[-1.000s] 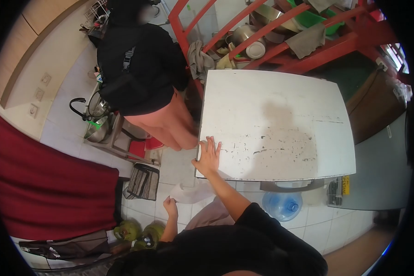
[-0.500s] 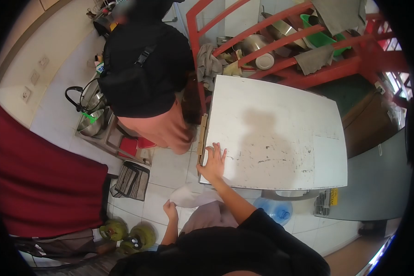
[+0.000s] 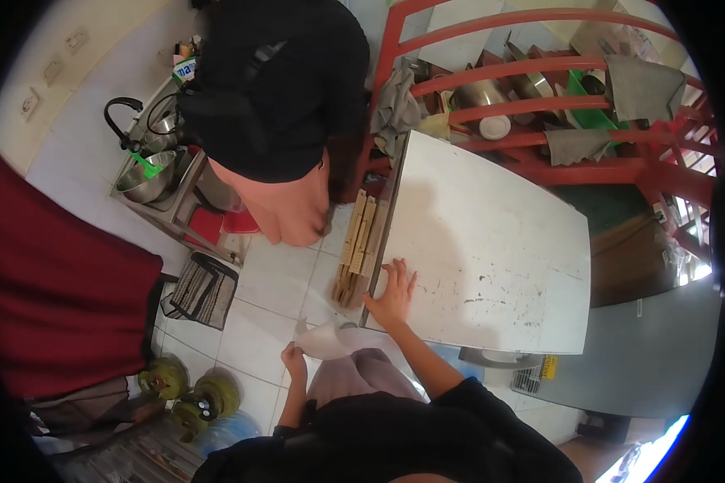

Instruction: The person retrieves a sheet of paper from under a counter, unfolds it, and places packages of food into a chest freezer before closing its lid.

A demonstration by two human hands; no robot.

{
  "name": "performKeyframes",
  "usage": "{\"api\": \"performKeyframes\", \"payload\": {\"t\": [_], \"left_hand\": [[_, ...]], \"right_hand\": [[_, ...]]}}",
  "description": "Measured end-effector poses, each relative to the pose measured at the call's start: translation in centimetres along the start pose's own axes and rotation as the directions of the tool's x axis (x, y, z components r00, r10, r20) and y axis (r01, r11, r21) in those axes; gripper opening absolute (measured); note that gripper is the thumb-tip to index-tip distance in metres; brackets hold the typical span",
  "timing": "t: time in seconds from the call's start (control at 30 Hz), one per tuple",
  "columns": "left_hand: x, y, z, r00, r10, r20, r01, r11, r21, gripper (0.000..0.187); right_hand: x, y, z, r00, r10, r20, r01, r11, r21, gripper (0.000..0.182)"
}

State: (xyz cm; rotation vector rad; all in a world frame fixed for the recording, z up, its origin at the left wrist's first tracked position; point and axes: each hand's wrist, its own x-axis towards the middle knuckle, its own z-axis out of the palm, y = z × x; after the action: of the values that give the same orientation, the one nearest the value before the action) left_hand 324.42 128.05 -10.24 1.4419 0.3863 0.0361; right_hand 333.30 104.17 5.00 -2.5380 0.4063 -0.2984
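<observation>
On the near left corner of the white worktop (image 3: pixel 491 233), seen from the head camera, the right hand (image 3: pixel 392 295) lies flat and open, fingers spread, palm down on the scuffed painted surface. Below it, off the worktop edge, the left hand (image 3: pixel 293 360) is closed around one end of a white cloth (image 3: pixel 330 340), which hangs over the tiled floor (image 3: pixel 254 322). Wooden slats (image 3: pixel 358 245) lean beside the worktop's left edge, just beside the right hand. Another person in a black top (image 3: pixel 278 80) stands beyond the slats, facing a sink counter with metal bowls (image 3: pixel 145 181). Red railing (image 3: pixel 532 105) crosses behind the worktop, with grey cloths draped over it. Green gas cylinders (image 3: pixel 189 394) stand on the floor at lower left.
</observation>
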Motion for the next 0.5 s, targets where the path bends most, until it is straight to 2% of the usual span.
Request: {"api": "performKeyframes", "payload": {"t": [0.07, 0.17, 0.27, 0.3, 0.37, 0.5], "left_hand": [[0.6, -2.0, -0.4, 1.000, 0.004, 0.027, -0.006, 0.996, 0.087, 0.018], [1.0, -1.6, -0.1, 0.997, 0.055, 0.056, -0.061, 0.990, 0.125, 0.015], [1.1, -1.0, -0.8, 0.997, -0.058, 0.056, 0.049, 0.988, 0.148, 0.015], [1.0, -1.2, -1.1, 0.998, -0.050, 0.041, 0.046, 0.993, 0.108, 0.015], [1.3, -1.4, -1.5, 1.000, -0.023, 0.011, 0.023, 0.999, 0.028, 0.015], [1.9, -0.5, -2.7, 1.000, 0.014, -0.015, -0.014, 0.999, 0.048, 0.016]], "right_hand": [[-0.1, -0.2, -0.1, 0.999, -0.008, -0.042, 0.010, 1.000, 0.024, 0.057], [-0.2, 0.5, 0.1, 0.987, -0.034, -0.154, 0.050, 0.994, 0.101, 0.048], [-0.4, 1.6, 0.6, 0.970, -0.038, -0.240, 0.088, 0.976, 0.201, 0.040], [-0.4, 1.6, 0.6, 0.963, -0.034, -0.266, 0.100, 0.966, 0.239, 0.038], [-0.6, 1.5, 0.4, 0.962, 0.001, -0.272, 0.087, 0.946, 0.313, 0.037], [-0.9, 2.3, 0.5, 0.964, 0.026, -0.265, 0.100, 0.888, 0.448, 0.036]]}}
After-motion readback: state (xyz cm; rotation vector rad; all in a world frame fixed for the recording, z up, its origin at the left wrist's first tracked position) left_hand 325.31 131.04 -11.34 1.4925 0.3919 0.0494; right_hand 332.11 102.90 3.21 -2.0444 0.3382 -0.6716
